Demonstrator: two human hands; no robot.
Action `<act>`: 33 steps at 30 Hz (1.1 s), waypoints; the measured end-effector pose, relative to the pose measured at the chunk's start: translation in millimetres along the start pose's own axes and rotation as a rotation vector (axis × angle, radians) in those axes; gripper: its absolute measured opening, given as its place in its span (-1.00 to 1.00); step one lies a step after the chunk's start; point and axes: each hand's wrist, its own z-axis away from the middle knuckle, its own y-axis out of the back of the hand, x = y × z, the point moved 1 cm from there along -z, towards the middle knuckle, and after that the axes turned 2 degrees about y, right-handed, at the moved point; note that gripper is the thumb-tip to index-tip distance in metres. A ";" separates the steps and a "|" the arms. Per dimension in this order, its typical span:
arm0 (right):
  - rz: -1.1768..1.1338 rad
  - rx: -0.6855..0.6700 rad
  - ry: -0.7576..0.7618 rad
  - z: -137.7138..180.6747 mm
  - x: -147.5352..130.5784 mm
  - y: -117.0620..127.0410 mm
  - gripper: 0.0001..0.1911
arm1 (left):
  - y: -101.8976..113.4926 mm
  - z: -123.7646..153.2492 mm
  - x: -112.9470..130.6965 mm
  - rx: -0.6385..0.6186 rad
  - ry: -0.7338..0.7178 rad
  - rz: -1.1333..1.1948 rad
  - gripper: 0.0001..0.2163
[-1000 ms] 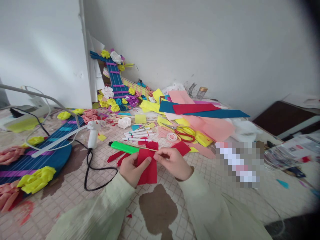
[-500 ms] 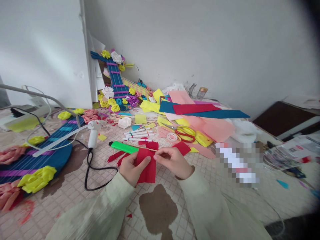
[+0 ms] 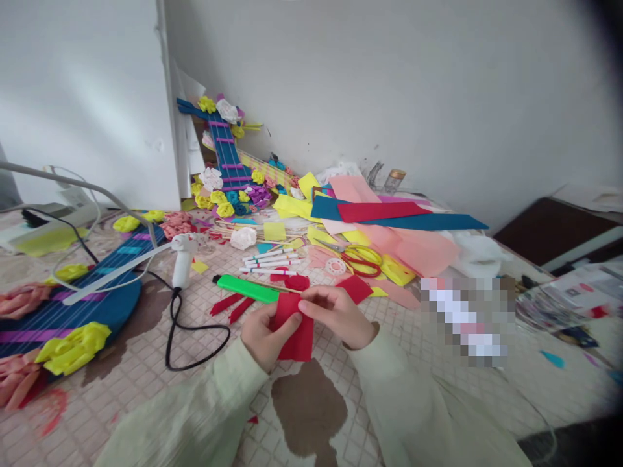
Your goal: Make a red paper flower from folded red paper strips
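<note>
My left hand (image 3: 265, 331) pinches a piece of red crepe paper (image 3: 298, 340) between thumb and fingers, and the paper hangs down over the table. At its top edge lies a thin wooden stick (image 3: 280, 287). My right hand (image 3: 338, 314) has thumb and forefinger closed on the stick's right end, against the paper's upper corner. A bright green utility knife (image 3: 248, 288) is just behind the left hand. Folded red paper strips (image 3: 228, 305) lie left of it, and a red paper roll (image 3: 296, 282) sits just beyond the paper.
A white glue gun (image 3: 182, 263) stands at left with its black cord looping forward. Scissors (image 3: 360, 259), a tape roll (image 3: 335, 266) and markers (image 3: 270, 261) lie beyond my hands. Crepe sheets (image 3: 403, 220) are piled at the back. A blue paper guitar (image 3: 117, 285) lies left.
My left hand and the red paper have shifted right, toward my right hand. The paper's top edge now meets the right fingertips; my right hand has hardly moved.
</note>
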 end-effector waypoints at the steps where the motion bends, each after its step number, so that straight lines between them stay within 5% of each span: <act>1: -0.012 -0.001 -0.002 -0.1 0.2 -0.1 -0.84 | -0.3 0.1 0.2 -0.003 0.006 0.011 -0.81; 8: -0.175 -0.039 -0.129 0.4 0.9 1.2 -0.84 | 1.1 -2.1 4.1 0.087 -0.050 0.283 -0.82; 18: -0.331 -0.023 -0.246 1.2 6.2 -0.8 -0.85 | 1.1 -1.9 4.8 0.065 -0.126 0.231 -0.90; 26: -0.245 -0.031 -0.194 0.9 2.2 0.9 -0.87 | 2.6 -0.6 7.0 0.044 -0.170 0.169 -0.94; 33: -0.129 -0.027 -0.140 1.8 -1.1 2.1 -0.89 | 2.0 -4.0 5.4 0.033 -0.069 0.254 -0.87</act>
